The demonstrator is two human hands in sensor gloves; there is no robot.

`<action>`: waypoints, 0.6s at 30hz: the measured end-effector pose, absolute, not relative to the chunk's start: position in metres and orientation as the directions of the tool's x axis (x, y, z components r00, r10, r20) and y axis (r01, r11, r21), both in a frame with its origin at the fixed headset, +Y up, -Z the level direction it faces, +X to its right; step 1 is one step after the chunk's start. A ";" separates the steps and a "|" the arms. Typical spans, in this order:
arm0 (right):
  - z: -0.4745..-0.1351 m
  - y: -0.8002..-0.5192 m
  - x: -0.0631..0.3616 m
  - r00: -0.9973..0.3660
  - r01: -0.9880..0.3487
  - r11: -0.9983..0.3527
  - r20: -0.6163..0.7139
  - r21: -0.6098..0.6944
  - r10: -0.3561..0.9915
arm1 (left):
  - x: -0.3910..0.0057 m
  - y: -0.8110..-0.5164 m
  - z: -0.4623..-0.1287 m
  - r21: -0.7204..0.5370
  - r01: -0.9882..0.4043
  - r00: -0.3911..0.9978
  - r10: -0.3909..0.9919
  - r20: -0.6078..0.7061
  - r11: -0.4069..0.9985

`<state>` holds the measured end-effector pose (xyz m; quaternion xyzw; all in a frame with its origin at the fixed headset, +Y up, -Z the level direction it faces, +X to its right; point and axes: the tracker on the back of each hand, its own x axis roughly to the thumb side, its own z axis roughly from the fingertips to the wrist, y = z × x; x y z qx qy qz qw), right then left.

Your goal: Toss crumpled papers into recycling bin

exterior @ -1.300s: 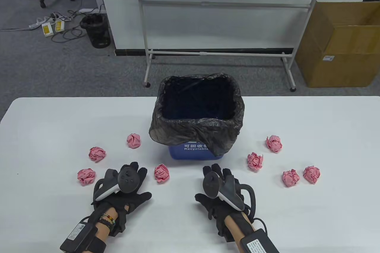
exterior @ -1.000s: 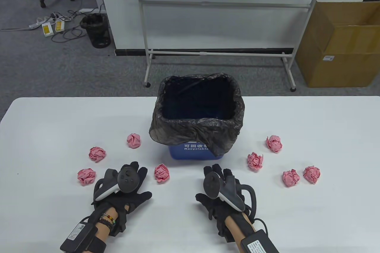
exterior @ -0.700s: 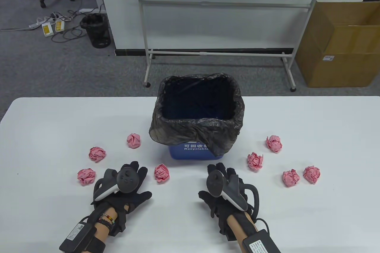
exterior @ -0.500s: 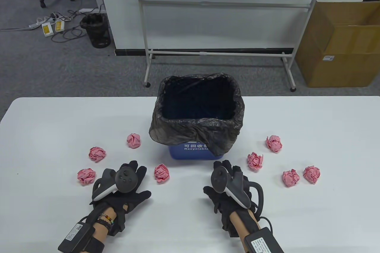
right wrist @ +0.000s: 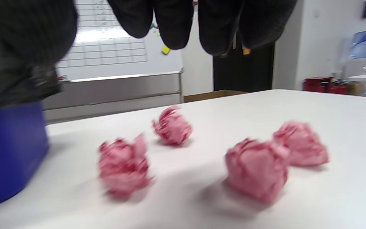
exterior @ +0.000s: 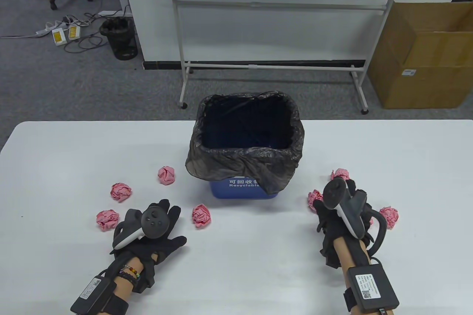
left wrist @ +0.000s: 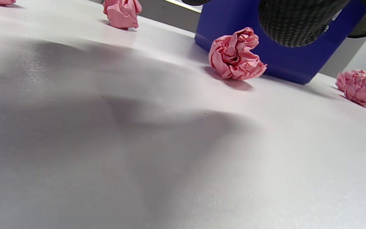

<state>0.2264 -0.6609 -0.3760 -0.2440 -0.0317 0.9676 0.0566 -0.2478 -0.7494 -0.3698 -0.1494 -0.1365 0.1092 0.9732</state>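
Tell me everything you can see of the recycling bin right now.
The bin is blue, plastic by its look, and stands upright at the middle of the white table. A crinkled black bag lines it and folds over the rim, hanging lowest over the front, where it partly covers white lettering reading "Recyclable". The mouth is open and the inside looks dark; no paper shows in it. Neither hand touches it, and the nearest pink paper ball lies apart from its base.

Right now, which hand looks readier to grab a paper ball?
The right hand: it hovers over the cluster of pink balls with fingers hanging open above them. The left hand lies on the table.
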 end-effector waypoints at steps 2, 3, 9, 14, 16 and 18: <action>-0.380 -0.658 0.244 -0.847 -0.108 -0.988 -0.510 -0.107 0.148 | -0.248 -0.750 -0.370 -0.323 -0.169 0.941 0.250 0.230 0.931; -0.382 -0.657 0.253 -0.829 -0.120 -0.987 -0.536 -0.111 0.161 | -0.248 -0.750 -0.370 -0.325 -0.167 0.942 0.248 0.228 0.931; -0.392 -0.668 0.297 -0.719 -0.163 -0.979 -0.664 -0.124 0.204 | -0.249 -0.750 -0.370 -0.331 -0.167 0.944 0.247 0.218 0.929; -0.398 -0.689 0.330 -0.604 -0.262 -0.960 -0.758 -0.101 0.245 | -0.251 -0.750 -0.370 -0.336 -0.163 0.946 0.243 0.213 0.928; -0.399 -0.697 0.340 -0.558 -0.296 -0.951 -0.792 -0.091 0.249 | -0.251 -0.750 -0.370 -0.339 -0.164 0.947 0.244 0.209 0.926; -0.400 -0.704 0.349 -0.516 -0.329 -0.941 -0.821 -0.074 0.245 | -0.252 -0.751 -0.370 -0.344 -0.163 0.948 0.244 0.206 0.925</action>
